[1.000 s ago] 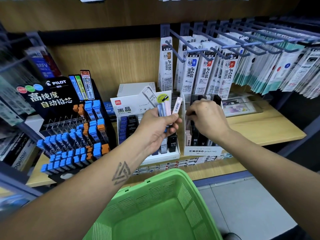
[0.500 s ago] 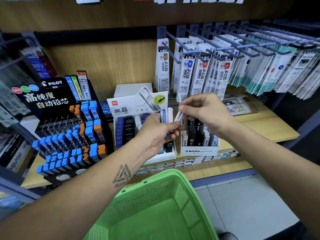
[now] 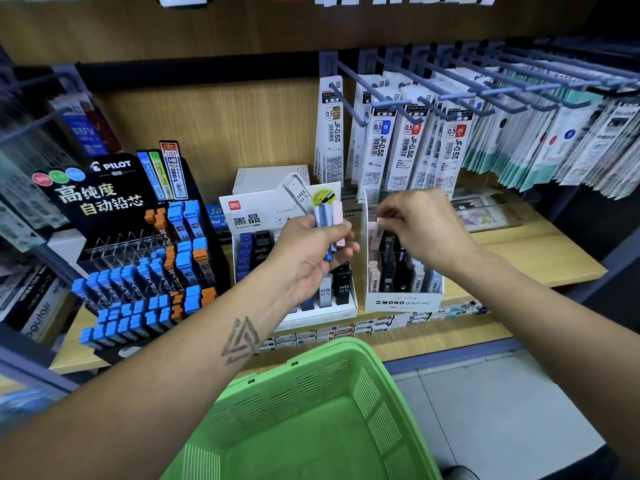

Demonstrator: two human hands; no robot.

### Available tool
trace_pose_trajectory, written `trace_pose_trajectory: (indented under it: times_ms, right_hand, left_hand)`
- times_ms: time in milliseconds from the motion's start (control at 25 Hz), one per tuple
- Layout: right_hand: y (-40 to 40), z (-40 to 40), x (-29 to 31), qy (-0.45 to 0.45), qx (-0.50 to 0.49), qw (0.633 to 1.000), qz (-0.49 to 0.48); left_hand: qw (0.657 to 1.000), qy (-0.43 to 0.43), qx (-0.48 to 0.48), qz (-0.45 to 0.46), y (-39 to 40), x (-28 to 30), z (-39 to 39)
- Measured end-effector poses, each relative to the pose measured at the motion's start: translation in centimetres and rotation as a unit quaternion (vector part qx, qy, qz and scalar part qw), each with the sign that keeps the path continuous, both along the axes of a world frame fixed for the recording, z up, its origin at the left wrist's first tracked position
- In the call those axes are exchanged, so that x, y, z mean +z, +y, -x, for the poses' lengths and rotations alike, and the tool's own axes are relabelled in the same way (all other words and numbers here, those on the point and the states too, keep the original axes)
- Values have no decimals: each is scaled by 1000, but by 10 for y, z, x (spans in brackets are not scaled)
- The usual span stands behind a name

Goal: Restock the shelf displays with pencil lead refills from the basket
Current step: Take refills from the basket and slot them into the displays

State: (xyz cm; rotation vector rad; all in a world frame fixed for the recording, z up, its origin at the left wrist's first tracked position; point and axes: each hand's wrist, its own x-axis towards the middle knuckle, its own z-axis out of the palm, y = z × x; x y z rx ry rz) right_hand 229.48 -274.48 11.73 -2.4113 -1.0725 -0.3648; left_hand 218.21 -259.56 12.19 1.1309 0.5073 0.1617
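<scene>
Refill (image 3: 378,226) between right-hand fingers (image 3: 398,216)

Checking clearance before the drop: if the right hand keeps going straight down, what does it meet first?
Probably the pink refills standing in the MONO display box, below the pink refill the right hand pinches; depth is unclear.

Green slotted basket (image 3: 322,403), black Pilot display (image 3: 104,202) with blue and orange refills (image 3: 138,282), white Mono box (image 3: 403,301).

Single head-worn camera, angled forward and down. Close range: shelf (image 3: 519,258) beyond the hands, basket (image 3: 311,410) beneath them.
</scene>
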Motion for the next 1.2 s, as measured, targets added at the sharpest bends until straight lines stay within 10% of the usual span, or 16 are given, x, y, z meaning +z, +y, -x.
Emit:
trace_pose_trajectory:
  times_ms: [560,720,800,1200]
  right_hand:
    - [4,6,-28,-159,-57,979,115]
    - [7,10,-6,113,-3,990,-87]
    - [10,14,7,349,33,913,-209]
    - [-5,16,24,196,123,969,82]
  left_hand:
    - [998,-3,-59,33,-4,-4,3]
    - [994,-8,-91,57,-5,-3,4]
    - [993,-7,-104,52,-6,-4,5]
    - [991,-17,-100,84,-3,3,3]
